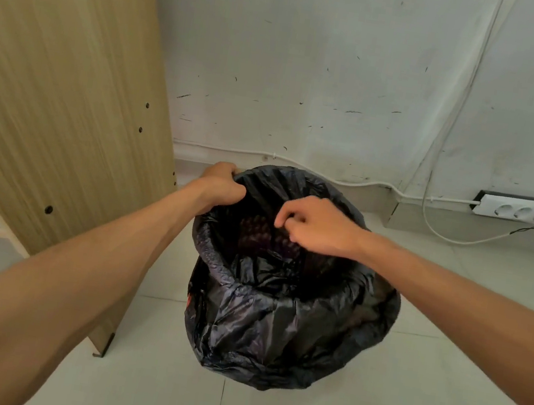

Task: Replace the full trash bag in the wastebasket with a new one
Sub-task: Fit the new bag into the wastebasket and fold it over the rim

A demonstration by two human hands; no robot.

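A black trash bag covers the wastebasket on the tiled floor, its plastic draped over the rim and down the outside so the basket itself is almost hidden. A mesh-like inner wall shows dimly inside. My left hand grips the bag's edge at the far left of the rim. My right hand hovers over the opening with its fingers curled, pinching a fold of the black plastic at the far side.
A wooden furniture panel stands close on the left, its foot by the basket. A scuffed white wall is behind. A white power strip with cables lies at the right along the baseboard.
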